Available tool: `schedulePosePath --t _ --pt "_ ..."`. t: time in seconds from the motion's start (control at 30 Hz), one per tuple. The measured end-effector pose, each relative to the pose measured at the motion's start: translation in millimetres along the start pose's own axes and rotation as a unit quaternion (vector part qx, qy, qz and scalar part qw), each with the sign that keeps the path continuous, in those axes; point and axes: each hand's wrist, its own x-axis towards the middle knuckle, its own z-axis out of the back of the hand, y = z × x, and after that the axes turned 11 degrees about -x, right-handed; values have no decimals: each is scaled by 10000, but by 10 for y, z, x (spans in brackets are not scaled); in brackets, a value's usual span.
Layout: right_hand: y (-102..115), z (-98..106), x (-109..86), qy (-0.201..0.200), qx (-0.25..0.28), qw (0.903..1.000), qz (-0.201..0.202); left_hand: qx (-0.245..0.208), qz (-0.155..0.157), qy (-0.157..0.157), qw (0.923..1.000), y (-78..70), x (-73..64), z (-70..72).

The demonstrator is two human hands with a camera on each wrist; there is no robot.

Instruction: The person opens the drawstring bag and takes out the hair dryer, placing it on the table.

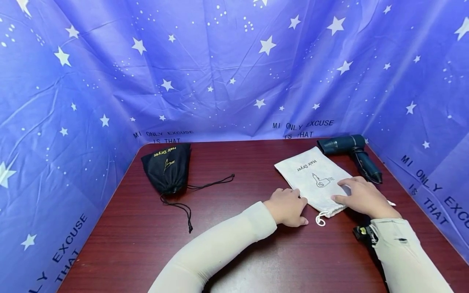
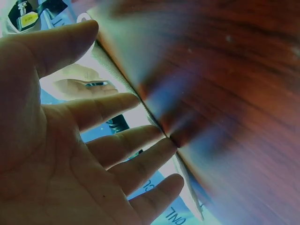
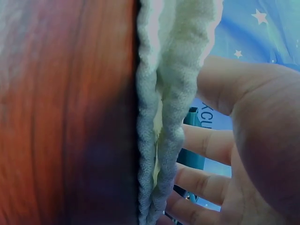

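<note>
A white drawstring pouch [image 1: 315, 191] printed "Hair Dryer" lies flat on the right part of the table, its mouth towards the person. My left hand [image 1: 287, 207] is at its left edge, fingertips right at the cloth, fingers loosely spread in the left wrist view. My right hand [image 1: 366, 197] rests over the pouch's right side near the mouth, thumb and fingers relaxed. In the right wrist view the gathered mouth [image 3: 176, 122] shows two cloth layers slightly parted, with the fingers beyond. Just past the pouch lies a dark green hair dryer [image 1: 342, 144], its handle folded out to the right.
On the left of the table lies a black drawstring pouch [image 1: 166, 167] printed "Hair Dryer", with black cords [image 1: 210, 183] trailing out. A small white cord loop [image 1: 320, 220] sticks out from the white pouch. Blue star-patterned curtains [image 1: 227, 61] enclose the dark red table [image 1: 234, 244].
</note>
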Motion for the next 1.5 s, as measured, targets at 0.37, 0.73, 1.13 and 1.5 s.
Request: schedulePosePath --t 0.37,0.73,1.13,1.5 --pt "-25 -55 -22 46 152 9999 -60 -179 213 195 9994 1 37 13" --pt "-39 -39 -84 59 216 9997 -128 -361 408 71 9985 -78 -4 0" --pt "-65 -53 -138 152 253 9993 -226 -500 321 -10 9982 -81 -4 -70" --pt "-33 -45 -53 160 283 9993 -171 -760 119 47 9970 107 4 -79"
